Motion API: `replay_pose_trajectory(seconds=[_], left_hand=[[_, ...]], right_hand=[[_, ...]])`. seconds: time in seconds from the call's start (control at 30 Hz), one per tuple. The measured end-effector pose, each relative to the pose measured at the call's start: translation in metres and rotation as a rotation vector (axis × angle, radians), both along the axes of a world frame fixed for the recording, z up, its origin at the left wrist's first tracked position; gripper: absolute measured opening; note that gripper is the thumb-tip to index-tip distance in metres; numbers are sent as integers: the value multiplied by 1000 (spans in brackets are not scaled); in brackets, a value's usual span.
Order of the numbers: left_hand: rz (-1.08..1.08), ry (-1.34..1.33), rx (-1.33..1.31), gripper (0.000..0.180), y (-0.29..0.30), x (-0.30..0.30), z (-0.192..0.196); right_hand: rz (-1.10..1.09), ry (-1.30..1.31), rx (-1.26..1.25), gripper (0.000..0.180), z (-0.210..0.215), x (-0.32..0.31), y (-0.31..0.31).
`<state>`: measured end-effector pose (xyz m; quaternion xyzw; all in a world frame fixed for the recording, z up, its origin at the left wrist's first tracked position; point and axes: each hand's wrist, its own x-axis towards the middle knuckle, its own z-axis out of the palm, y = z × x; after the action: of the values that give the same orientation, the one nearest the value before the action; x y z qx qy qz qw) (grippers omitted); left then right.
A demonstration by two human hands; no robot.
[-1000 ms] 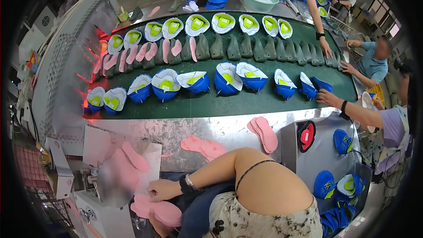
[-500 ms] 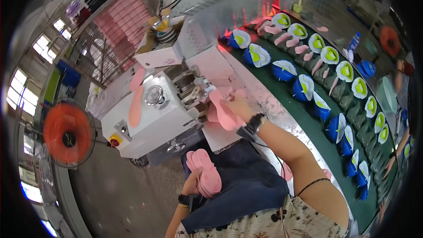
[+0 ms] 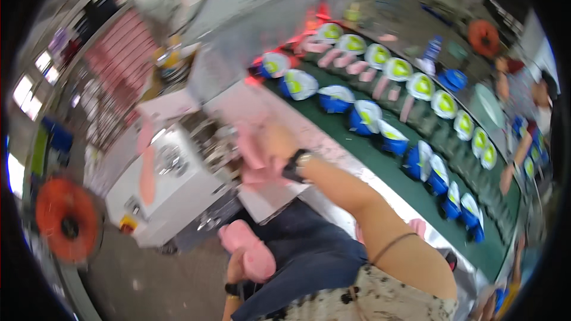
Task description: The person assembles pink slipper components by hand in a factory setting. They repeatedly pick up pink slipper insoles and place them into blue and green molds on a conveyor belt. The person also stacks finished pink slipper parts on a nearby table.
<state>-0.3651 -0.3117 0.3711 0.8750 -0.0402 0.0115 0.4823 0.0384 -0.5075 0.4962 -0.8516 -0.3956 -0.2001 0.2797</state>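
Note:
A thick stack of pink insoles [image 3: 254, 255] rests over the dark cloth on my lap, and my left hand [image 3: 236, 265] is closed around its left side. At the working end of a white machine [image 3: 169, 181], my right hand [image 3: 279, 141] is blurred by motion. A pink insole [image 3: 250, 145] stands tilted at its fingers, close to the machine's metal parts. More pink material lies just below that hand, too smeared to make out. Two long pink insoles, one of them a near insole [image 3: 147, 175], lie on top of the machine.
To the right, a green conveyor belt [image 3: 380, 157] carries blue and white shoe uppers with yellow-green insides, dark moulds and pink pieces. Red light glows by a metal housing [image 3: 267, 18]. An orange fan [image 3: 68, 220] stands at left. Another person [image 3: 520, 95] is at the far right.
The whole view has shifted, so the scene sits further left and is blurrier. My right hand has brought the insole closer to the machine's metal parts. My left hand still holds the stack.

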Motion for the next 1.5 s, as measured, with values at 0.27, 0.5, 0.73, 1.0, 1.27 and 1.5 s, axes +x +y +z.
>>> replay_pose_trajectory(seconds=[0.27,0.5,0.73,1.0,1.27,1.5], left_hand=[[445,621,-1234,65,-22,27,59],[332,730,-1236,56,-39,62,68],[435,780,-1269,49,-59,88,69],[228,453,-604,43,-52,95,45],[361,799,-1157,45,-96,138,85],[185,200,-293,56,-87,130,62]], right_hand=[[-291,1255,742,24,-1,31,49],[-581,735,1119,22,-46,95,-155],[-1332,350,435,52,-95,85,-503],[-1169,226,418,45,-40,-11,-568],[-1580,294,-327,32,23,-279,-690],[-1364,1121,-218,39,32,-297,-702]])
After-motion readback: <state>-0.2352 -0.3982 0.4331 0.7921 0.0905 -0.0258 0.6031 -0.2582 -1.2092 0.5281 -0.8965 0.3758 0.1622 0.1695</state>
